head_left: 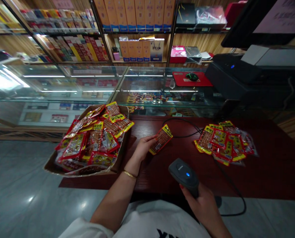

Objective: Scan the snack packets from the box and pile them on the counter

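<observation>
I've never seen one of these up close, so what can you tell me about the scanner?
The scanner looks like dark grey plastic, with a broad, rounded head carrying a lit blue light and a small pale mark. The right hand grips its handle, hiding much of it. The head points forward and left, toward the packet in the left hand, without touching it.

Shop, clearly: glass display ctr, boxed gds & barcode scnr.
</observation>
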